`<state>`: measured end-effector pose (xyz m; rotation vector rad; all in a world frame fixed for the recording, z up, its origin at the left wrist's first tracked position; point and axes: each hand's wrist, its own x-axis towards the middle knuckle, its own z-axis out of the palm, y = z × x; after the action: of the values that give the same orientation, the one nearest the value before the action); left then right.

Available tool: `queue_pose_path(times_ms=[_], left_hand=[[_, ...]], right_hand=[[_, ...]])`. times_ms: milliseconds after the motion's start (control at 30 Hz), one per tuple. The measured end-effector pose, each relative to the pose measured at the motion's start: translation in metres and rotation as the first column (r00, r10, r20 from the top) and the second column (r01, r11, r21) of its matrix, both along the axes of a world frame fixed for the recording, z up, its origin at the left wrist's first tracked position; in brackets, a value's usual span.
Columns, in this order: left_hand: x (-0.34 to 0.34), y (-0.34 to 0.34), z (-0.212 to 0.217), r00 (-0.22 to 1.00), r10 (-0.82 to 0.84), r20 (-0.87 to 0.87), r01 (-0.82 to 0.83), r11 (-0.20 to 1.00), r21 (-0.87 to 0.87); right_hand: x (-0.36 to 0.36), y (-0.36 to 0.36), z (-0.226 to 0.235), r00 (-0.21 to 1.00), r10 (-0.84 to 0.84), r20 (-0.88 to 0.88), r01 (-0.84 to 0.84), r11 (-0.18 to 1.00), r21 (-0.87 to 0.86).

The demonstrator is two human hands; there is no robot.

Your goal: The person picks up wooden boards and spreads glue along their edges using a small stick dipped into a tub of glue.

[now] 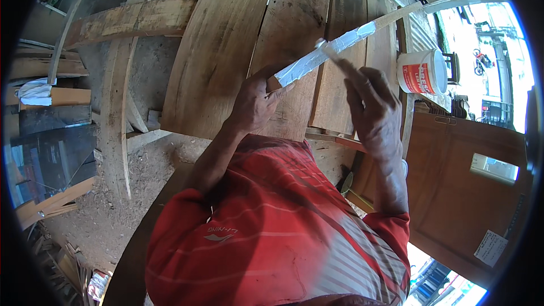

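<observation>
My left hand (253, 105) is closed around the near end of a long wooden strip (393, 17), which slants up and away to the right above the planks. A thick, uneven white coating (306, 67) covers much of the strip's upper face. My right hand (375, 109) grips a pale, stick-like tool (341, 63), whose white-smeared tip touches or hovers just over the coating. Motion blur leaves it unclear whether this tool is a brush or a plain stick. Both hands are over the near part of a wooden plank surface (224, 51).
A white bucket (440, 72) with a red label stands right of the planks. Beyond my right arm is a large brown wooden panel (453, 175). Timber framing (116, 107) rises at the left above a dirt floor (164, 164), with stacked boards (51, 122) farther left.
</observation>
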<state>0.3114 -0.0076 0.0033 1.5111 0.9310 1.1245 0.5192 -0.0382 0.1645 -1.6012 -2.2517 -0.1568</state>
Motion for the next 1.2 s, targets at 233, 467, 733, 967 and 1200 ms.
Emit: queue_pose_path(times_ms=[233,467,733,967,1200], left_hand=[[0.001,0.0,0.001,0.999,0.003,-0.043,-0.003,1.0,0.011],[-0.001,0.0,0.006,0.999,-0.008,-0.035,0.007,1.0,-0.026],[0.001,-0.001,0.005,0.998,-0.008,-0.057,0.007,0.999,-0.031],[0.001,-0.002,0.002,0.999,-0.012,-0.047,0.009,0.999,-0.05],[0.002,-0.001,0.005,0.997,0.012,-0.076,-0.015,0.999,-0.036]], right_hand=[[0.015,0.008,-0.009,0.994,-0.109,0.008,0.109,0.994,0.003],[0.005,-0.01,-0.013,0.989,0.1,-0.105,-0.11,0.99,-0.093],[0.067,0.024,-0.025,0.98,-0.19,0.053,0.188,0.981,0.039],[0.103,0.052,-0.028,0.963,-0.239,-0.122,0.252,0.962,0.107],[0.071,0.038,-0.012,0.989,-0.015,-0.144,-0.002,0.994,-0.111]])
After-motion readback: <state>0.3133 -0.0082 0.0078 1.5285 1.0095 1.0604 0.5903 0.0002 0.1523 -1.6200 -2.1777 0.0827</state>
